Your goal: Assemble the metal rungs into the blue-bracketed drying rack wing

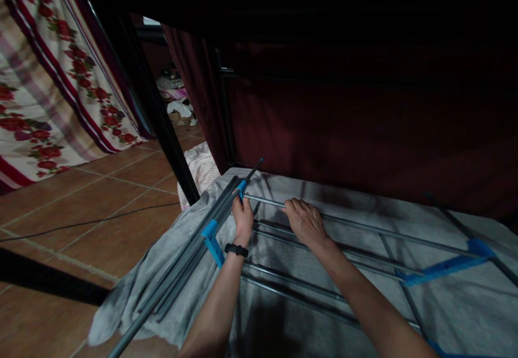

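Wrapping its fingers around a tube already bracketed rightward, the right hand is gripping while the left hand is pinching a blue connector, loose-ended tubes lying leftward.

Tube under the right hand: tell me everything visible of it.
The grey tube is slim, straight and metallic-looking. It runs over the grey cloth from a blue connector in the left hand to a blue bracket at right. The right hand wraps it nearer its left end. Whether that end is seated is unclear.
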A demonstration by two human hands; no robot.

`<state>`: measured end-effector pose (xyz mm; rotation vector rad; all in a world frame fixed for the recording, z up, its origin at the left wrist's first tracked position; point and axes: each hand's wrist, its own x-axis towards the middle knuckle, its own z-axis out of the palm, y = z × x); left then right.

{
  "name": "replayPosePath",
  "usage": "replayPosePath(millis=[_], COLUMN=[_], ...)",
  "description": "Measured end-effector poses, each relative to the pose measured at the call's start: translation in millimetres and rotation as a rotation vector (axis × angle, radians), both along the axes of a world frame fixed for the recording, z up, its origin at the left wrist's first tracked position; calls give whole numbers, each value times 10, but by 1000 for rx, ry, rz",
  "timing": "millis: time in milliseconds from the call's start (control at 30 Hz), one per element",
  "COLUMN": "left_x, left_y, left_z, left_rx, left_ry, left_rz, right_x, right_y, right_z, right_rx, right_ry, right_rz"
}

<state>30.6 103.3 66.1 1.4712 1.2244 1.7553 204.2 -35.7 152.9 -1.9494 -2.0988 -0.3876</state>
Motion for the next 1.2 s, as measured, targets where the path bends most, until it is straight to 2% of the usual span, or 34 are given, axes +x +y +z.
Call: replayPosePath(millis=[133, 900, 1200], left_x=[30, 114, 104], left_y=[-14, -59, -65], left_z=[-15, -33, -53], left_rx=[12, -6, 16], left_ry=[30, 129, 160], left_rz=[41, 32, 28], right_x=[19, 57, 44], right_y=[17, 12, -4], right_z=[8, 50, 166], right_rx=[-26, -71, -143], right_ry=[-22, -49, -37], right_rz=[2, -21, -27])
